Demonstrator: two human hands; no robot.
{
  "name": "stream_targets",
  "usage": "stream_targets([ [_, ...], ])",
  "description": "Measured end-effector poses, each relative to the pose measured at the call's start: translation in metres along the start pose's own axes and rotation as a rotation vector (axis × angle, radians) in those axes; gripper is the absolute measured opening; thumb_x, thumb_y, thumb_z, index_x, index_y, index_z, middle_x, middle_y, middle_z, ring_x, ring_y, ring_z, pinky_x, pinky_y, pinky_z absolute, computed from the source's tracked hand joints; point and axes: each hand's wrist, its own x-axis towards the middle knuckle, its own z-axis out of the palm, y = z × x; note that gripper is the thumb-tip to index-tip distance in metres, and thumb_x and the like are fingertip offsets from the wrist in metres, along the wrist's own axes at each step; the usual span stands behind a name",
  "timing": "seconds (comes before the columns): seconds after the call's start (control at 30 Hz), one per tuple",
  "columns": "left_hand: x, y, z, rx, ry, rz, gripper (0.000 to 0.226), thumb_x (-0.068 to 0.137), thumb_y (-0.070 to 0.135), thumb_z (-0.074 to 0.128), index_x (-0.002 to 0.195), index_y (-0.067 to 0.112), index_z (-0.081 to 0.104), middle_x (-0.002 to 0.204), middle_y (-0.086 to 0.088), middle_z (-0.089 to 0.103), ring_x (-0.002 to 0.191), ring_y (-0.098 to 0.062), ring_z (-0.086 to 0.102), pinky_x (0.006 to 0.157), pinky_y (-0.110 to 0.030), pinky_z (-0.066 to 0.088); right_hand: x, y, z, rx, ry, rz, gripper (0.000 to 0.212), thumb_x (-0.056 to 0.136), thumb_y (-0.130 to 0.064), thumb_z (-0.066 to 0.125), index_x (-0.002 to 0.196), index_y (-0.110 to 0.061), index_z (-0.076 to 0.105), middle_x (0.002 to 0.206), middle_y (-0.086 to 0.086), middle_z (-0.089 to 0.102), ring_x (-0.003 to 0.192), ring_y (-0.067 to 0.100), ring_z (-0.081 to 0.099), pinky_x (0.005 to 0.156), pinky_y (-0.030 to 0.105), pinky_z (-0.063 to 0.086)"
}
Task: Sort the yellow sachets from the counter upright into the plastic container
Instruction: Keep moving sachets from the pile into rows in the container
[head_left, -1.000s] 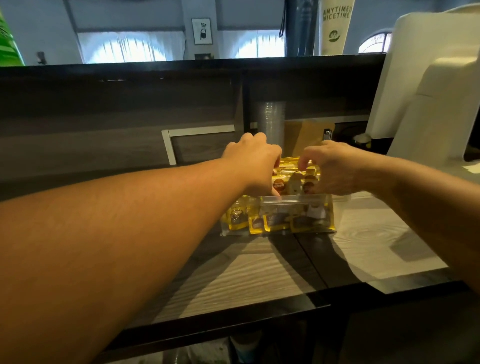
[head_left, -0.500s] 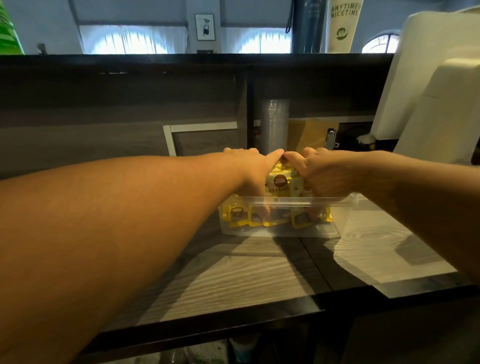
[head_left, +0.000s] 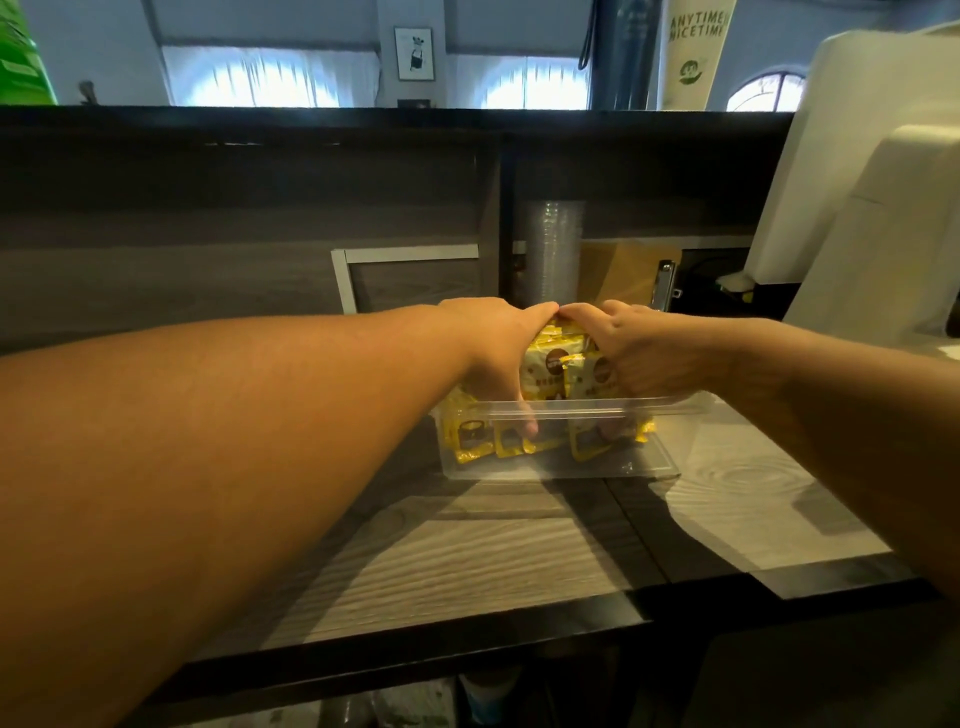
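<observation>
Between the fingers of the left hand and right hand, yellow foil sachets stand bunched; both hands grip them, probably keeping them upright inside the clear rectangular plastic container.

A grey wood-grain counter with a dark front edge lies under and nearer than the hands. Beyond them a dark raised ledge tops a panelled back wall. Straight behind the hands stands a stack of clear cups, with a brown board to its right. A white machine rises right of the right hand. Far above, arched windows glow behind sheer curtains, beside a small framed picture and a banner.
</observation>
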Motion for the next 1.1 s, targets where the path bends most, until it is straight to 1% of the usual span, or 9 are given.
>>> stream_targets([
  [0.17,-0.011,-0.003,-0.002,-0.092,0.020,0.010,0.125,0.065,0.053,0.085,0.158,0.032,0.005,0.147,-0.004,0.044,0.131,-0.028,0.044,0.102,-0.041,0.045,-0.001,-0.006,-0.007,0.003,-0.044,-0.018,0.090,0.084,-0.019,0.074,0.151,-0.026,0.015,0.142,0.010,0.035,0.123,0.026,0.043,0.106,0.040,0.043],
  [0.27,-0.015,-0.006,-0.002,-0.177,0.049,0.033,0.118,0.068,0.047,0.086,0.157,0.034,0.009,0.149,-0.004,0.040,0.135,-0.027,0.040,0.103,-0.038,0.041,-0.004,-0.005,-0.011,-0.019,-0.094,-0.019,0.084,0.090,-0.020,0.068,0.153,-0.027,0.013,0.145,0.012,0.032,0.126,0.031,0.042,0.107,0.045,0.040],
  [0.4,-0.024,-0.017,-0.004,-0.254,0.108,0.031,0.110,0.073,0.051,0.081,0.158,0.032,0.012,0.158,-0.004,0.031,0.142,-0.028,0.033,0.109,-0.039,0.036,-0.013,-0.010,-0.030,0.043,-0.201,-0.043,0.056,0.095,-0.026,0.060,0.144,-0.028,0.032,0.146,0.010,0.039,0.127,0.029,0.045,0.108,0.047,0.039],
  [0.47,-0.034,-0.024,-0.006,-0.318,0.172,0.007,0.101,0.077,0.056,0.075,0.157,0.033,0.017,0.159,-0.002,0.030,0.143,-0.027,0.032,0.109,-0.040,0.036,-0.014,-0.017,-0.042,0.036,-0.202,-0.007,0.082,0.082,-0.022,0.077,0.147,-0.029,0.030,0.145,0.006,0.043,0.127,0.025,0.046,0.109,0.044,0.039],
  [0.57,-0.053,-0.040,-0.006,-0.448,0.285,-0.050,0.083,0.085,0.059,0.065,0.154,0.036,0.026,0.159,0.000,0.032,0.143,-0.024,0.033,0.108,-0.040,0.036,-0.016,-0.036,-0.054,0.044,-0.067,-0.021,0.103,0.072,-0.027,0.085,0.152,-0.033,0.021,0.153,-0.001,0.038,0.135,0.022,0.040,0.108,0.035,0.034],
  [0.67,-0.074,-0.064,0.002,-0.504,0.392,-0.136,0.070,0.090,0.058,0.059,0.150,0.036,0.034,0.153,0.001,0.040,0.138,-0.021,0.040,0.104,-0.038,0.039,-0.007,-0.068,-0.058,0.042,0.104,-0.097,0.095,0.074,-0.035,0.083,0.151,-0.032,0.027,0.150,-0.002,0.041,0.131,0.018,0.044,0.095,0.023,0.033],
  [0.8,-0.100,-0.103,0.022,-0.528,0.407,-0.270,0.062,0.091,0.050,0.062,0.147,0.035,0.039,0.146,0.001,0.047,0.128,-0.019,0.048,0.091,-0.033,0.043,0.008,-0.125,-0.049,0.106,0.206,-0.208,0.076,0.082,-0.038,0.075,0.147,-0.030,0.036,0.142,-0.004,0.049,0.119,0.013,0.049,0.088,0.021,0.037],
  [0.93,-0.126,-0.143,0.048,-0.465,0.374,-0.428,0.060,0.090,0.041,0.066,0.144,0.035,0.041,0.141,0.001,0.049,0.125,-0.021,0.051,0.097,-0.043,0.048,0.033,-0.184,-0.025,0.184,0.251,-0.227,0.063,0.086,-0.028,0.072,0.142,-0.026,0.043,0.137,-0.004,0.053,0.117,0.013,0.051,0.086,0.022,0.039],
  [1.1,-0.144,-0.180,0.079,-0.287,0.365,-0.618,0.053,0.090,0.049,0.060,0.140,0.036,0.045,0.131,0.001,0.054,0.118,-0.025,0.053,0.097,-0.049,0.046,0.067,-0.237,0.026,0.365,0.277,-0.045,0.054,0.089,-0.006,0.061,0.137,-0.028,0.048,0.125,-0.001,0.058,0.107,0.018,0.059,0.082,0.028,0.051],
])
